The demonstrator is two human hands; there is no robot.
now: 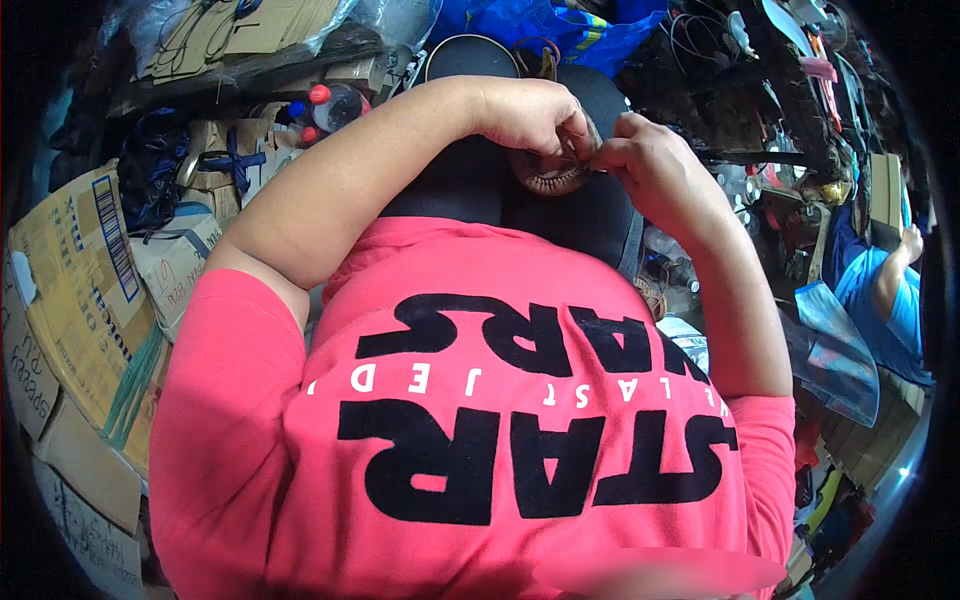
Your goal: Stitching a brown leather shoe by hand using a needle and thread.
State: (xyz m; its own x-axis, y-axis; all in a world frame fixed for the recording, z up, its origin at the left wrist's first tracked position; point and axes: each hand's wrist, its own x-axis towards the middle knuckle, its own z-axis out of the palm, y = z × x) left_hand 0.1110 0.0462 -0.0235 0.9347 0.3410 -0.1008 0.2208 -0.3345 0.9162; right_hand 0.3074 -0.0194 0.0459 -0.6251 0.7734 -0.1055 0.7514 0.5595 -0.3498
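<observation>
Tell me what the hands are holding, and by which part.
The left hand holds a brown stitched piece near its upper edge. The right hand is at its right edge; whether it grips there cannot be told.

The workpiece (pixel 553 183) lies between left hand (pixel 535 115) and right hand (pixel 655 165), above the legs (pixel 450 180); bottles (pixel 342 106) and cardboard box (pixel 75 285) lie left, bag (pixel 500 20) ahead, another person (pixel 885 305) right.

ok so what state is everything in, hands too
left hand: closed, gripping the rounded brown piece
right hand: fingertips pinched together at the piece's edge; any thread is too small to tell
rounded brown piece: held, edge ridged
red-capped bottle: capped
blue bag: crumpled
yellow-brown carton: tilted
</observation>
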